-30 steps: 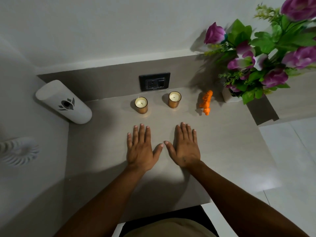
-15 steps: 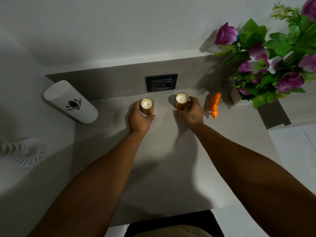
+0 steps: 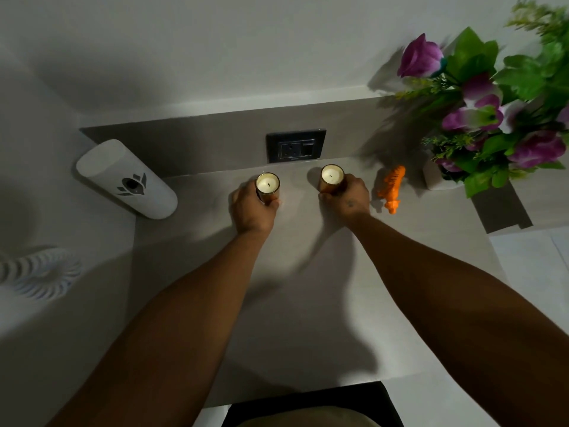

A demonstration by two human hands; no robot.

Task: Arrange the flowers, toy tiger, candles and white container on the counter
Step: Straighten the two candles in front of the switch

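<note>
- Forearms reach from the bottom edge across a pale grey counter [image 3: 308,303], both stretched toward the back wall.
- Left hand [image 3: 251,208] wraps a small amber candle on the left [image 3: 268,187]; thumb on the near right side, other fingers curled round the far left, closed against the glass.
- Right hand [image 3: 346,197] wraps the candle on the right [image 3: 332,178] the same way, fingers pressed round its lower half, white wax showing on top.
- Both candles stand upright near the back of the counter, apart from each other, just below a dark wall socket [image 3: 295,145].
- To do this step well, I would judge a straight lift or a slow slide safest, keeping each glass level and gripped low so neither tips.
- Orange toy tiger [image 3: 391,189] lies just beside the right hand; the knuckles should stay clear of it.
- Purple flowers [image 3: 480,109] in a white pot [image 3: 431,177] fill the far right corner, leaves overhanging the counter.
- White container [image 3: 126,178], a tall cylinder with a dark emblem, stands at the far left, well apart from the hands.
- Whether the candles rest on the counter or are already lifted cannot be told.
</note>
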